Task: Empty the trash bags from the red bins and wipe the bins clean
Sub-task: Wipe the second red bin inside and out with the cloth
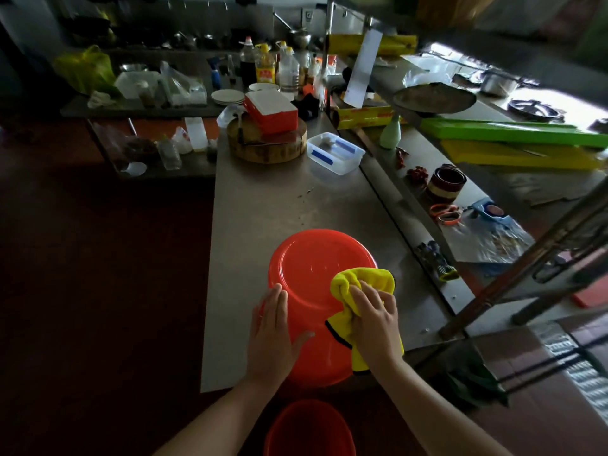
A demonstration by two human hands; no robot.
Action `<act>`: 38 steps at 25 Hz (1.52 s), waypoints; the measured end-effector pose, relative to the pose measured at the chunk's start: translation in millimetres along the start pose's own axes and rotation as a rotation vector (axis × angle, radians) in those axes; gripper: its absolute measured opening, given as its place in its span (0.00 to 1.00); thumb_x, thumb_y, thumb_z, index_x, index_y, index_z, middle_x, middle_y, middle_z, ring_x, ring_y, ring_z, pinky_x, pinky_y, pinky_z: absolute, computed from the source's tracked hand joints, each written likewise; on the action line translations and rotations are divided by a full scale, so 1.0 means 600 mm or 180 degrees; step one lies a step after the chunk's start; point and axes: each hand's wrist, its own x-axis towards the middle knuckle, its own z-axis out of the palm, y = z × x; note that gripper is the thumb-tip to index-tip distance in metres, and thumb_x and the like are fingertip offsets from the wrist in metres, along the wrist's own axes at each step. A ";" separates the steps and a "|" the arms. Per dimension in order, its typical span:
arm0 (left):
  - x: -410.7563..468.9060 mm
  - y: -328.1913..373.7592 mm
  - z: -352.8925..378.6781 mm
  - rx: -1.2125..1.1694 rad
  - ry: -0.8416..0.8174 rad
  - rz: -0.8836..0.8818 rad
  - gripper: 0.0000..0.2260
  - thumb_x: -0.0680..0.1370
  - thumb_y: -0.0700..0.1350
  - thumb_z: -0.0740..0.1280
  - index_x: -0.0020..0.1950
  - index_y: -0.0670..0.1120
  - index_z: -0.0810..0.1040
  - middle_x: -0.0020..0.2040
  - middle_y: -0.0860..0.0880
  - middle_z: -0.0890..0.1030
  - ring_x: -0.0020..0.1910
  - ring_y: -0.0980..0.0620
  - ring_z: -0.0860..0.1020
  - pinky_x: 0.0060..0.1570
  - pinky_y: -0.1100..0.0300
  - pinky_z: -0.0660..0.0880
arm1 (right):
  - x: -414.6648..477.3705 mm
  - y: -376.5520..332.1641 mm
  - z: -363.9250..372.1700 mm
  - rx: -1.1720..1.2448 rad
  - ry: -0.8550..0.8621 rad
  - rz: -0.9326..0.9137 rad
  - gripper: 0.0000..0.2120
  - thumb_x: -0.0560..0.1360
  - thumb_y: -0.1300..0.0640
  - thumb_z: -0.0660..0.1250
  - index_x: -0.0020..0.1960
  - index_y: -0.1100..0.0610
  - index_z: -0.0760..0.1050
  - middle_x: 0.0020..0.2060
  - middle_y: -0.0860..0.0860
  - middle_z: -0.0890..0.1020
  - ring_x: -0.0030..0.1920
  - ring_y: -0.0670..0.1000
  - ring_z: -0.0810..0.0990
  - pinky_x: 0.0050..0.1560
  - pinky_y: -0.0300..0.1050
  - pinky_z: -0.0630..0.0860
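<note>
Steel counter (263, 205): left hand (271, 337) flat on upturned red bin (309, 274); right hand (375, 320) grip clutches yellow cloth (362, 278).

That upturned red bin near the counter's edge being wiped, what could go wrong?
The red bin overhangs the steel counter edge; pushing with the yellow cloth might slide it off, though the left hand steadies it. It could drop onto the second red bin below.

Steel counter (263, 205): round chopping block (267, 144), clear lidded tub (335, 153); shelf beside: orange scissors (445, 213), green box (513, 133)
</note>
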 end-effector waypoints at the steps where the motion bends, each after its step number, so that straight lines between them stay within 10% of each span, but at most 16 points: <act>1: 0.000 -0.001 -0.002 -0.0060 0.0008 0.0034 0.46 0.76 0.74 0.56 0.83 0.46 0.46 0.83 0.49 0.46 0.81 0.49 0.49 0.77 0.49 0.53 | -0.011 -0.006 0.005 -0.0047 0.0006 -0.0052 0.25 0.71 0.64 0.66 0.67 0.51 0.77 0.68 0.52 0.77 0.61 0.60 0.72 0.58 0.64 0.76; 5: -0.012 -0.005 0.000 -0.0681 -0.0166 -0.0044 0.45 0.78 0.70 0.60 0.82 0.54 0.37 0.83 0.47 0.43 0.81 0.45 0.51 0.71 0.45 0.69 | -0.046 -0.024 0.019 -0.0188 -0.0027 -0.0286 0.32 0.69 0.66 0.74 0.70 0.48 0.75 0.71 0.50 0.75 0.63 0.62 0.71 0.60 0.67 0.75; 9: -0.006 -0.031 -0.021 -0.0780 -0.0609 -0.0258 0.51 0.76 0.64 0.69 0.81 0.51 0.34 0.78 0.46 0.65 0.67 0.43 0.76 0.60 0.49 0.76 | -0.067 -0.047 0.030 -0.0494 -0.0024 -0.0878 0.24 0.73 0.58 0.68 0.68 0.47 0.78 0.71 0.50 0.75 0.62 0.63 0.73 0.60 0.65 0.76; 15: 0.002 -0.073 -0.058 -0.1481 -0.0720 0.0071 0.33 0.81 0.59 0.58 0.80 0.65 0.42 0.70 0.61 0.73 0.61 0.51 0.80 0.57 0.51 0.78 | -0.020 -0.111 0.027 -0.0667 -0.0582 -0.0888 0.34 0.62 0.59 0.82 0.66 0.44 0.79 0.68 0.47 0.77 0.61 0.63 0.78 0.57 0.64 0.78; 21: 0.007 -0.094 -0.047 -0.1374 -0.0888 0.0104 0.37 0.82 0.51 0.62 0.80 0.65 0.40 0.71 0.56 0.74 0.53 0.57 0.82 0.47 0.56 0.81 | 0.072 -0.175 0.042 -0.0978 -0.1513 -0.0724 0.29 0.78 0.53 0.64 0.76 0.38 0.63 0.76 0.44 0.64 0.74 0.59 0.60 0.74 0.61 0.60; 31: 0.010 -0.090 -0.028 -0.0968 -0.0356 0.0135 0.38 0.81 0.46 0.60 0.80 0.64 0.37 0.81 0.63 0.41 0.76 0.62 0.58 0.64 0.70 0.63 | 0.232 -0.255 0.098 -0.1659 -0.1741 -0.0758 0.18 0.81 0.54 0.60 0.70 0.46 0.73 0.70 0.52 0.70 0.71 0.61 0.64 0.67 0.57 0.65; 38: 0.033 -0.060 -0.034 -0.0565 -0.0314 0.0179 0.32 0.82 0.46 0.55 0.81 0.54 0.41 0.82 0.55 0.43 0.80 0.57 0.41 0.79 0.51 0.54 | 0.317 -0.227 0.118 -0.1569 -0.1766 -0.0467 0.16 0.81 0.56 0.59 0.67 0.49 0.75 0.66 0.52 0.74 0.68 0.61 0.68 0.64 0.56 0.68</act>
